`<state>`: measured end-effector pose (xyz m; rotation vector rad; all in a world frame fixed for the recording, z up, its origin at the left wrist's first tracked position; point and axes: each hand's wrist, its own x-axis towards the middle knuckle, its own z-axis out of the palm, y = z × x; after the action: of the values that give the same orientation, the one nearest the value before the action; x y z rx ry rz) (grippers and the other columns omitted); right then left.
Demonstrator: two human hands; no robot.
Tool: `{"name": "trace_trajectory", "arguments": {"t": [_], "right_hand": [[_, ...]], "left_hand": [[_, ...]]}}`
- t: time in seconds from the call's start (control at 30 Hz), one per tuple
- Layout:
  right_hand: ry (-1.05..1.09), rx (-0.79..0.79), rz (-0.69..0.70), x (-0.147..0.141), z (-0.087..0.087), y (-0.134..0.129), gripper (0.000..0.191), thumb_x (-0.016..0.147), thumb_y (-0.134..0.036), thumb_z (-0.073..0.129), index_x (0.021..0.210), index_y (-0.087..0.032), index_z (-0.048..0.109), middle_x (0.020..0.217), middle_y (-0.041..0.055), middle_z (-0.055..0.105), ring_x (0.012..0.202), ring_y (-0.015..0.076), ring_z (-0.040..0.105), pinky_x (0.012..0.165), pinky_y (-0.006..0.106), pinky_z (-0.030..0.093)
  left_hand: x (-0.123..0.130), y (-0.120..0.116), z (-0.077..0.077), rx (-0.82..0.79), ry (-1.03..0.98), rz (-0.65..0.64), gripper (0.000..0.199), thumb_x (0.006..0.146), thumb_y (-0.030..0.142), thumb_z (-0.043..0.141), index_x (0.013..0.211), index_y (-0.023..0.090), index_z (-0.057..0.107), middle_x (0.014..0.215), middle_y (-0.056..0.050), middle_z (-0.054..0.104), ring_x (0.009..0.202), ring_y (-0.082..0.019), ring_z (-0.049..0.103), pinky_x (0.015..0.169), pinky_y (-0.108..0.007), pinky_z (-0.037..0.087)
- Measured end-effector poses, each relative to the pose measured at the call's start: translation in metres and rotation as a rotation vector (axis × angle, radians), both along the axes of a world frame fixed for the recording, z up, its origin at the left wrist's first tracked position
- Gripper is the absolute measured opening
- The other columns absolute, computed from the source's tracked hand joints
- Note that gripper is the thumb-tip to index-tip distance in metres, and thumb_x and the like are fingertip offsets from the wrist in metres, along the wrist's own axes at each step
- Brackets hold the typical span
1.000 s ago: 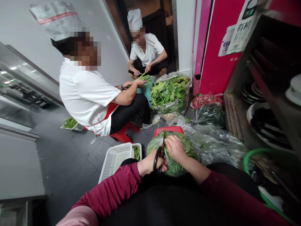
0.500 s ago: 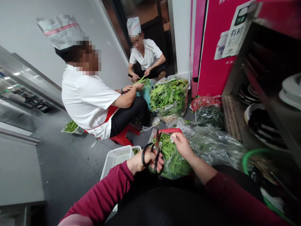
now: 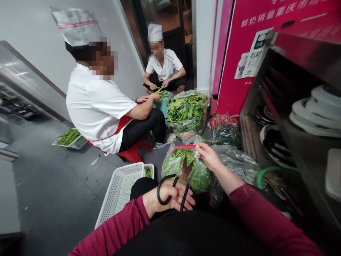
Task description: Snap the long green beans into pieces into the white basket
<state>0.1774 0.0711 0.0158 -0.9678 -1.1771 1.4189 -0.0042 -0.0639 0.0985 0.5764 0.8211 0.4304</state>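
Black-handled scissors with rusty, slightly parted blades rest in my left hand, palm up, with the thumb through one loop. My right hand pinches the upper rim of a clear plastic bag. Green leafy pods or leaves fill this bag, which stands in front of me with something red at its far edge. The scissor blades point away from me, just over the near side of the bag.
Left of my knees lies a white perforated basket. Two people in white hats crouch or sit beyond, handling stems near a large bag of greens. At right are a green-rimmed container and a shelf with stacked plates.
My left hand has moved down and nearer with the scissors, away from the bag. My right hand still holds the bag's edge, now lifted more open. The camera view has shifted right.
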Motion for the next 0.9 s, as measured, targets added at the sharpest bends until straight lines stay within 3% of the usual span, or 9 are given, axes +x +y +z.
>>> {"name": "trace_trajectory", "arguments": {"t": [0.1, 0.2, 0.3, 0.4, 0.47, 0.57, 0.67, 0.8, 0.9], "right_hand": [[-0.146, 0.073, 0.023, 0.002, 0.009, 0.000, 0.016, 0.073, -0.035, 0.050, 0.078, -0.020, 0.049, 0.055, -0.0054, 0.045, 0.047, 0.0107, 0.041, 0.048, 0.023, 0.034], [-0.509, 0.323, 0.087, 0.015, 0.023, 0.002, 0.009, 0.075, -0.025, 0.045, 0.079, -0.020, 0.052, 0.061, -0.0033, 0.049, 0.056, 0.0131, 0.046, 0.057, 0.025, 0.038], [-0.769, 0.585, 0.253, 0.031, 0.034, 0.003, 0.028, 0.069, -0.008, 0.042, 0.089, -0.020, 0.058, 0.082, 0.0021, 0.056, 0.078, 0.0166, 0.052, 0.074, 0.031, 0.040], [-0.929, 0.704, 0.416, 0.037, 0.033, 0.001, 0.042, 0.063, -0.002, 0.045, 0.096, -0.022, 0.062, 0.097, 0.0049, 0.053, 0.094, 0.0181, 0.050, 0.084, 0.032, 0.039], [-0.987, 0.743, 0.401, 0.035, 0.028, -0.003, 0.035, 0.066, -0.004, 0.049, 0.091, -0.023, 0.063, 0.100, 0.0051, 0.053, 0.096, 0.0181, 0.050, 0.084, 0.031, 0.039], [-0.930, 0.738, 0.269, 0.029, 0.022, -0.007, 0.018, 0.072, -0.011, 0.050, 0.078, -0.021, 0.064, 0.093, 0.0045, 0.056, 0.090, 0.0172, 0.053, 0.083, 0.032, 0.040], [-0.804, 0.623, 0.197, 0.028, 0.023, -0.006, 0.014, 0.073, -0.016, 0.051, 0.074, -0.020, 0.065, 0.086, 0.0038, 0.062, 0.084, 0.0170, 0.057, 0.081, 0.031, 0.042], [-0.825, 0.369, 0.125, 0.034, 0.034, 0.002, 0.016, 0.070, -0.024, 0.055, 0.076, -0.017, 0.068, 0.072, 0.0030, 0.066, 0.068, 0.0179, 0.060, 0.067, 0.029, 0.045], [-0.898, 0.323, 0.119, 0.033, 0.046, 0.008, 0.017, 0.068, -0.025, 0.056, 0.075, -0.017, 0.069, 0.064, 0.0024, 0.066, 0.059, 0.0172, 0.059, 0.060, 0.028, 0.043]], "left_hand": [[0.008, -0.001, -0.010, 0.004, -0.087, -0.007, 0.047, 0.048, 0.006, 0.042, 0.090, 0.006, 0.062, 0.086, -0.015, 0.067, 0.075, -0.023, 0.064, 0.065, -0.031, 0.048], [0.011, -0.004, -0.017, 0.015, -0.135, 0.031, 0.048, 0.048, 0.006, 0.041, 0.090, 0.005, 0.062, 0.085, -0.015, 0.066, 0.076, -0.024, 0.064, 0.068, -0.037, 0.048], [0.007, -0.011, -0.017, 0.034, -0.154, 0.055, 0.048, 0.048, 0.006, 0.042, 0.091, 0.005, 0.063, 0.086, -0.016, 0.066, 0.075, -0.025, 0.064, 0.068, -0.038, 0.046], [0.001, -0.019, -0.016, 0.056, -0.184, 0.042, 0.047, 0.048, 0.006, 0.042, 0.090, 0.005, 0.063, 0.087, -0.016, 0.066, 0.075, -0.024, 0.064, 0.069, -0.038, 0.046], [0.000, -0.023, -0.016, 0.067, -0.206, 0.033, 0.047, 0.048, 0.006, 0.042, 0.090, 0.006, 0.063, 0.087, -0.015, 0.066, 0.076, -0.024, 0.064, 0.070, -0.038, 0.045], [0.003, -0.025, -0.018, 0.073, -0.230, 0.023, 0.046, 0.047, 0.006, 0.042, 0.088, 0.006, 0.063, 0.085, -0.015, 0.067, 0.076, -0.025, 0.064, 0.070, -0.038, 0.045], [0.008, -0.026, -0.020, 0.064, -0.228, 0.014, 0.046, 0.045, 0.005, 0.042, 0.087, 0.006, 0.063, 0.085, -0.016, 0.067, 0.077, -0.026, 0.064, 0.071, -0.039, 0.045], [0.016, -0.027, -0.019, 0.075, -0.227, 0.024, 0.043, 0.045, 0.004, 0.043, 0.085, 0.005, 0.061, 0.085, -0.017, 0.066, 0.076, -0.027, 0.064, 0.071, -0.042, 0.045], [0.026, -0.025, -0.021, 0.081, -0.258, 0.039, 0.043, 0.045, 0.004, 0.043, 0.084, 0.005, 0.060, 0.084, -0.017, 0.066, 0.078, -0.028, 0.064, 0.072, -0.043, 0.045]]}}
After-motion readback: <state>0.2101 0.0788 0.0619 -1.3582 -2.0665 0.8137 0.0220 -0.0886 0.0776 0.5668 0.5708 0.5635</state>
